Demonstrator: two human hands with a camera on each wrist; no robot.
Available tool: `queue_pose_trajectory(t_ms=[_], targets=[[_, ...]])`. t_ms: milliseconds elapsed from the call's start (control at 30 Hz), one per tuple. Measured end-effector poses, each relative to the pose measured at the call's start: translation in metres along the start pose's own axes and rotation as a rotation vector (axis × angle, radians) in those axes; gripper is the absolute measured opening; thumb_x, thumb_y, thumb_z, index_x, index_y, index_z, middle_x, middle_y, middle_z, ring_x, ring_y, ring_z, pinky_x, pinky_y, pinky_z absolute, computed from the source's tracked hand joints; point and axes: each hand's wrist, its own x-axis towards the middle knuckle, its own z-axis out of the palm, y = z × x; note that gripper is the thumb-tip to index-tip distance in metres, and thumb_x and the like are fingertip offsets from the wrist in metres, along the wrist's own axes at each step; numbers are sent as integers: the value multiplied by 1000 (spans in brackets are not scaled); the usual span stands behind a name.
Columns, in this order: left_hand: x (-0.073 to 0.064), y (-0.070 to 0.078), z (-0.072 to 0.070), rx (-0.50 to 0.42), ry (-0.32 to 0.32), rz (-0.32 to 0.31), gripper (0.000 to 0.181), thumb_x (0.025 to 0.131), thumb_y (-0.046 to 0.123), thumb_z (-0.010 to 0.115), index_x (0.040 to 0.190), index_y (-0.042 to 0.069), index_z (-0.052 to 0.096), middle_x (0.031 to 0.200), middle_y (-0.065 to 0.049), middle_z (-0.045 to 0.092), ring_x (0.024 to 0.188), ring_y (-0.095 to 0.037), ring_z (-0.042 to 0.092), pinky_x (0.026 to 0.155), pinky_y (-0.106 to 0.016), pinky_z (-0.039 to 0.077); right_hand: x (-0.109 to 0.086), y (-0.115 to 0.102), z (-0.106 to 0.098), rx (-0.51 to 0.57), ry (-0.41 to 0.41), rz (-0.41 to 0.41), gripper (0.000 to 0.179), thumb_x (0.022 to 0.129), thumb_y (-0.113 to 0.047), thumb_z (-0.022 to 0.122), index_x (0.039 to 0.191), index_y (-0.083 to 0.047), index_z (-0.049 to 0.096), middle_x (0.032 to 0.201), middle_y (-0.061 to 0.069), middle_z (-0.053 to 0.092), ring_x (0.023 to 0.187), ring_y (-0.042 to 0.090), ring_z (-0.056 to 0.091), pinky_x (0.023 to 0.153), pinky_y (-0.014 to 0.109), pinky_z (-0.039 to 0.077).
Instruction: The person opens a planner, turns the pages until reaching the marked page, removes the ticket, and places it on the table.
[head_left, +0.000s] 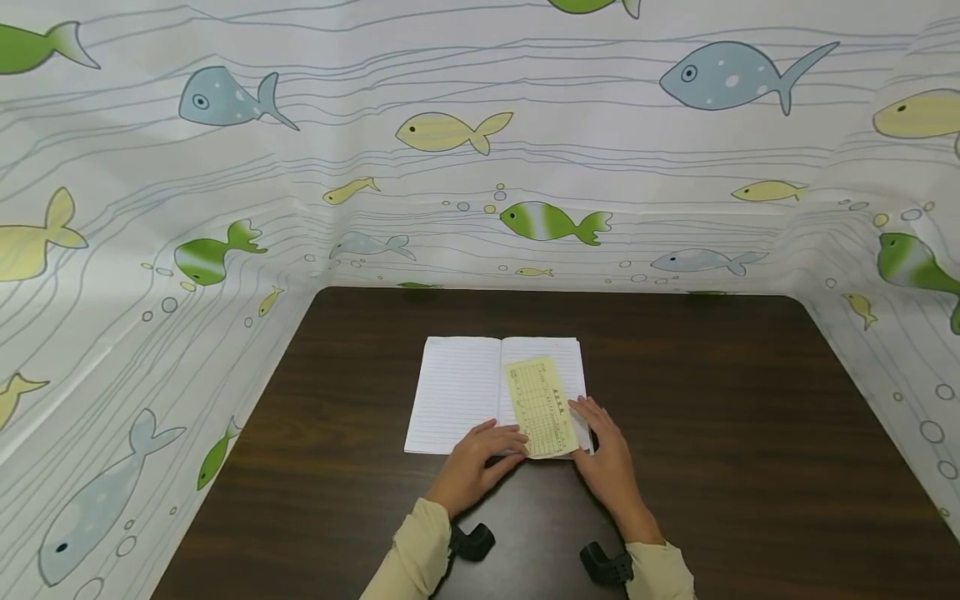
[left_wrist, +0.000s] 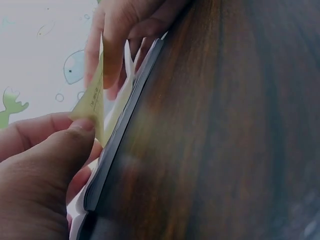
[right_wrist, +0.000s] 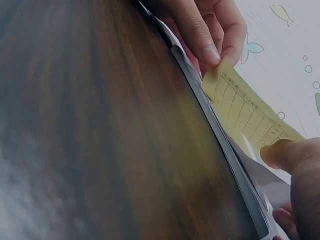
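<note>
A yellow printed form (head_left: 542,407) lies slightly tilted over the right page of an open lined notebook (head_left: 453,392). At its lower left corner, my left hand (head_left: 482,462) pinches the form between thumb and fingers; the left wrist view shows this thumb (left_wrist: 82,127) on the paper. My right hand (head_left: 609,458) holds the form's right side, thumb near the lower corner and fingers along the edge. In the right wrist view the form (right_wrist: 250,112) bows up off the page between both hands. Some right fingertips are hidden behind the paper.
The notebook rests on a dark wood-grain table (head_left: 750,433). A white fish-print sheet (head_left: 450,75) stands behind the table and along both sides. Black wrist devices (head_left: 472,543) are strapped below each hand, over cream sleeves.
</note>
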Motion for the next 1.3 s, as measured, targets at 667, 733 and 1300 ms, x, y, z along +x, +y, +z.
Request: queue_pose_trajectory(t_ms=[667, 733, 1300], targets=[[1, 3, -4, -25, -76, 6, 10, 97, 25, 75, 106, 21, 78, 126, 5, 73, 132, -12, 59, 123, -39, 34, 1, -4, -3, 119, 43, 30, 29, 101, -15, 69, 125, 0, 74, 134, 16, 68, 142, 34, 49, 118, 60, 35], [1, 4, -5, -27, -85, -9, 12, 97, 26, 75, 107, 21, 78, 126, 5, 73, 132, -10, 58, 124, -37, 32, 0, -4, -3, 117, 55, 23, 29, 101, -14, 70, 125, -1, 74, 133, 16, 68, 141, 34, 50, 115, 61, 39], [0, 1, -3, -39, -48, 27, 12, 99, 25, 73, 109, 19, 77, 125, 3, 73, 129, -13, 61, 121, -41, 36, -1, -4, 1, 105, 175, 42, 40, 92, -12, 80, 131, -9, 73, 95, 6, 76, 105, 27, 65, 97, 36, 47]])
